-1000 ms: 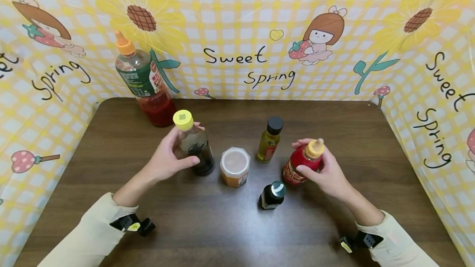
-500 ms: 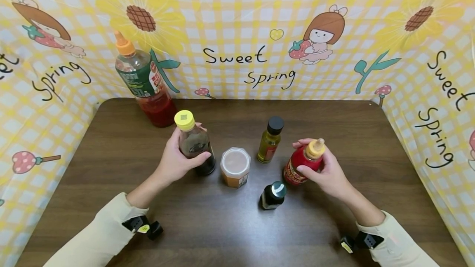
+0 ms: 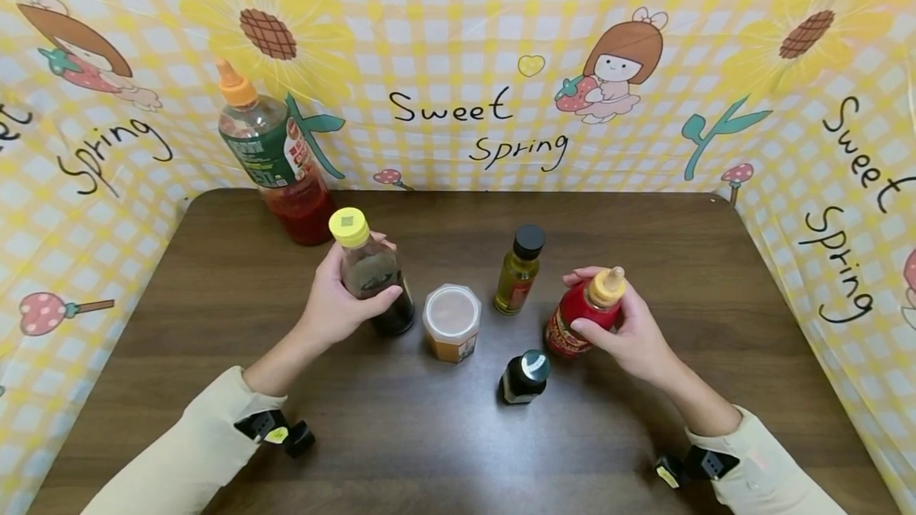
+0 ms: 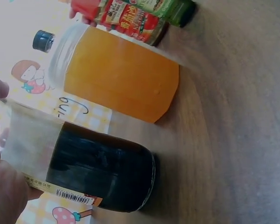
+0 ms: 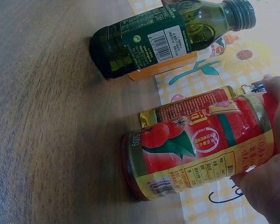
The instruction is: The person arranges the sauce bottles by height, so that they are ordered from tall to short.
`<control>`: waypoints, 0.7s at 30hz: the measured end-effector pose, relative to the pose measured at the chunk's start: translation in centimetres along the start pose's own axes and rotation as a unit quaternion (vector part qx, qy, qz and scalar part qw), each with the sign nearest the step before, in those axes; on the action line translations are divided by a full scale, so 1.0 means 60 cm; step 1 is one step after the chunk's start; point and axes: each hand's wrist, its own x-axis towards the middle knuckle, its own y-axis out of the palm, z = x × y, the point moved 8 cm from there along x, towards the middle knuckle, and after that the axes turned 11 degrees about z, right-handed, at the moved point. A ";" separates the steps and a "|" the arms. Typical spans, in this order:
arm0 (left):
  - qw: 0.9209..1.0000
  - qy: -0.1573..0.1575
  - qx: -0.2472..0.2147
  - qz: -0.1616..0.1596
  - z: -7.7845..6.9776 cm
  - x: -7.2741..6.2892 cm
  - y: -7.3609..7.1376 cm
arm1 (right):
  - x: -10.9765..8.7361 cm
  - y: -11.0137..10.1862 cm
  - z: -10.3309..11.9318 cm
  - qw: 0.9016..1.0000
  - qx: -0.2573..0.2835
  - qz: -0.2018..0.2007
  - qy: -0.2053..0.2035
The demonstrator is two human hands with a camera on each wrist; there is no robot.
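In the head view my left hand point(image 3: 338, 300) grips a clear bottle of dark liquid with a yellow cap point(image 3: 349, 227), thumb across its front. The left wrist view shows the dark liquid point(image 4: 102, 168) and the bottle's base at the wood. My right hand point(image 3: 640, 340) holds a red ketchup bottle point(image 3: 565, 328) with a yellow nozzle cap, its base at the table. Tomatoes are printed on the ketchup label point(image 5: 196, 140). Between the hands stand an octagonal orange jar with a pale lid point(image 3: 453, 320), a small black-capped oil bottle point(image 3: 517, 280) and a dark green bottle point(image 3: 525, 378).
A tall bottle of red sauce point(image 3: 275, 157) with an orange nozzle stands at the table's back left. Yellow checked cloth point(image 3: 444, 46) surrounds the back and sides of the brown wooden table point(image 3: 401, 451).
My left thumb has moved further across the dark-liquid bottle, and the left forearm has shifted right. The right hand and the ketchup bottle look the same.
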 end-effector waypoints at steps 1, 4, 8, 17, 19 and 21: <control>1.000 0.004 0.001 -0.002 -0.001 0.002 -0.002 | 0.000 0.000 0.000 1.000 0.001 0.000 -0.001; 1.000 0.010 0.004 -0.006 -0.005 0.014 -0.008 | 0.001 0.001 -0.001 1.000 0.003 -0.002 -0.005; 1.000 0.003 0.017 -0.012 -0.006 0.039 -0.018 | 0.000 0.000 -0.003 1.000 0.007 -0.003 -0.003; 0.998 -0.024 0.056 -0.030 0.012 0.100 -0.051 | 0.001 0.000 -0.001 1.000 0.008 0.001 0.000; 0.998 -0.016 0.058 -0.034 0.016 0.116 -0.057 | 0.001 0.000 0.000 1.000 0.008 0.001 -0.001; 0.998 -0.009 0.054 -0.036 0.020 0.130 -0.062 | 0.002 0.000 0.000 1.000 0.008 0.001 -0.002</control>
